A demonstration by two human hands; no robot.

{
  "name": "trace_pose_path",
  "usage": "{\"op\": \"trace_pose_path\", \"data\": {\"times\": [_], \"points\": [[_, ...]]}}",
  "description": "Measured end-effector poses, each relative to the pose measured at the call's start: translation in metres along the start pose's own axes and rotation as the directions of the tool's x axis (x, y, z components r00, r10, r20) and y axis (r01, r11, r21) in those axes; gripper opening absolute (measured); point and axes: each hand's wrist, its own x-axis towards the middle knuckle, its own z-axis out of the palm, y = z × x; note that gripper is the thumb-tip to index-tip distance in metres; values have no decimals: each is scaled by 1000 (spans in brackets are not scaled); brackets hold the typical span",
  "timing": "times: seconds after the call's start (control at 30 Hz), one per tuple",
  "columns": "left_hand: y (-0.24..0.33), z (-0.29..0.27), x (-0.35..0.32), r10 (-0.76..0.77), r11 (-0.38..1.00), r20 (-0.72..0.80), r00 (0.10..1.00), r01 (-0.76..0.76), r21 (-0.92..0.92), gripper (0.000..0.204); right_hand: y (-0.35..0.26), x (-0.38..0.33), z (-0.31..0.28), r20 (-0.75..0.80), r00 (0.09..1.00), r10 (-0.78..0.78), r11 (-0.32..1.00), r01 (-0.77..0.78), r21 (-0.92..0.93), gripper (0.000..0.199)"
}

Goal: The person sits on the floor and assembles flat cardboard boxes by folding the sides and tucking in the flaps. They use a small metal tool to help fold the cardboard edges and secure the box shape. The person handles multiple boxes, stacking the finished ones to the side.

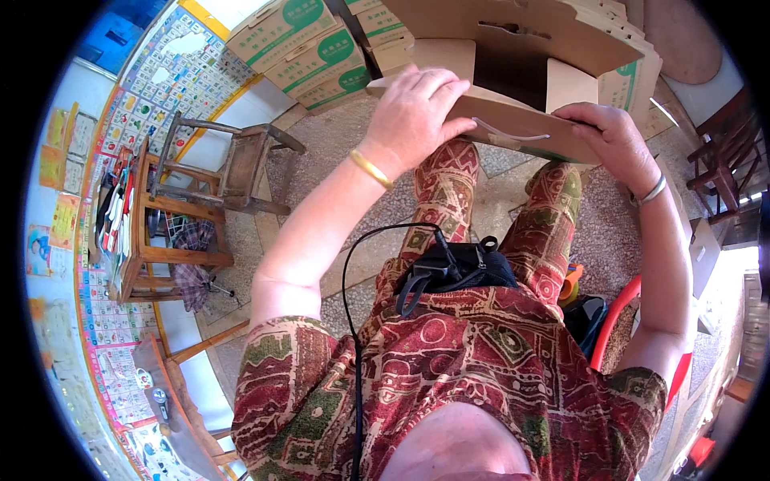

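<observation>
In front of my knees stands an open brown cardboard box (553, 84), its top flaps raised and its inside dark. My left hand (421, 112) is closed over the left part of the near flap (501, 116), thumb on the near side. At the flap's right end, my right hand (613, 140) grips the edge with bent fingers. Between the hands, a thin white carrying handle (513, 135) runs across the flap's outer face. The far flap (513, 32) stands up behind the opening. The box's lower part is hidden behind the near flap.
Stacked cartons with green print (317, 60) stand at the far left. A wooden chair (249, 164) and a wooden shelf (180, 255) with papers are on the left. By my right leg lies a red-rimmed object (613, 313). A black pouch (457, 268) with a cable sits at my waist.
</observation>
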Motion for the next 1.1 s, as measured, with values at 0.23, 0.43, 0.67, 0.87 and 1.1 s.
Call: {"op": "trace_pose_path", "data": {"times": [0.23,0.43,0.67,0.87,1.1], "points": [[1,19,8,-89,985,110,990,104,-141,27,3,-13,-6,-15,999,39,999,-39,-29,28],[-16,30,22,-26,977,-42,999,16,-214,40,24,-13,27,-348,905,-245,773,-34,-633,26],[-12,-2,35,-163,976,121,979,178,-125,32,19,-2,14,-400,875,-273,715,-93,-693,40],[-15,-7,40,-48,999,-80,996,47,-16,36,3,5,3,-323,923,-210,794,-31,-607,43],[-10,-5,18,2,999,-159,987,5,41,23,2,-1,9,-357,903,-239,734,-73,-676,40]]}}
